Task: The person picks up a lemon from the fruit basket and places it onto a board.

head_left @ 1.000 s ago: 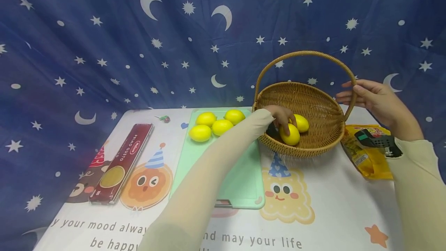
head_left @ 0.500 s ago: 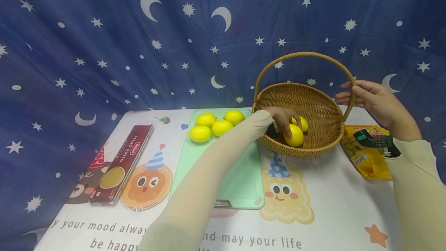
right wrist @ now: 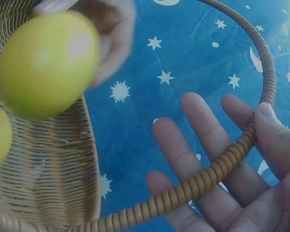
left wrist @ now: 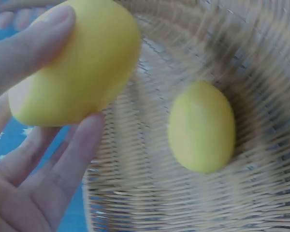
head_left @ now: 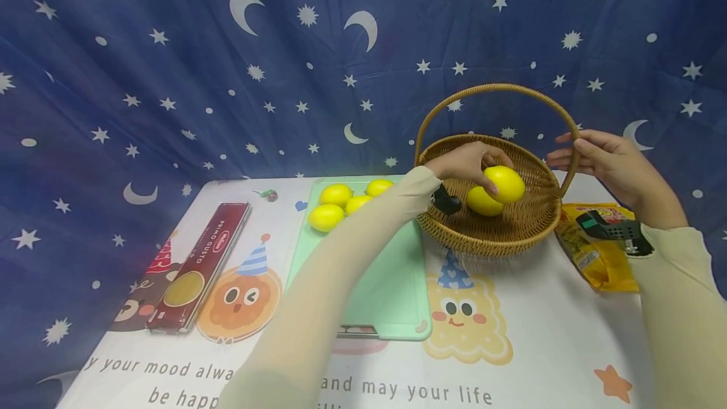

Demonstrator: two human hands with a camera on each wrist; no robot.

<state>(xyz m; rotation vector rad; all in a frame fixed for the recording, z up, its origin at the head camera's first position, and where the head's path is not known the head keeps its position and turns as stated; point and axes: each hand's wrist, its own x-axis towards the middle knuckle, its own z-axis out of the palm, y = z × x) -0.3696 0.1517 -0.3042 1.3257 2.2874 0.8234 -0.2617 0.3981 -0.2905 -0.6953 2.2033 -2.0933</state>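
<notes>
My left hand (head_left: 471,161) pinches a yellow lemon (head_left: 504,184) between thumb and fingertips, raised inside the wicker basket (head_left: 525,223). Below it a second lemon (left wrist: 202,126) lies on the woven bottom, partly covered by the held one in the head view. The basket tilts so its mouth faces me. At its right side, my right hand (head_left: 616,163) pinches the arched handle (right wrist: 198,186) between thumb and index finger, the other fingers extended behind it.
Left of the basket, several lemons (head_left: 326,218) sit on a green cutting board (head_left: 392,289), partly behind my left sleeve. A yellow packet (head_left: 596,257) lies right of the basket. A dark red spaghetti pack (head_left: 199,267) and a small flower-like item (head_left: 271,194) are further left.
My left hand has lifted a lemon from the basket's bottom, up and to the right. The other lemon has shifted slightly left and down. My right hand stays at the handle.
</notes>
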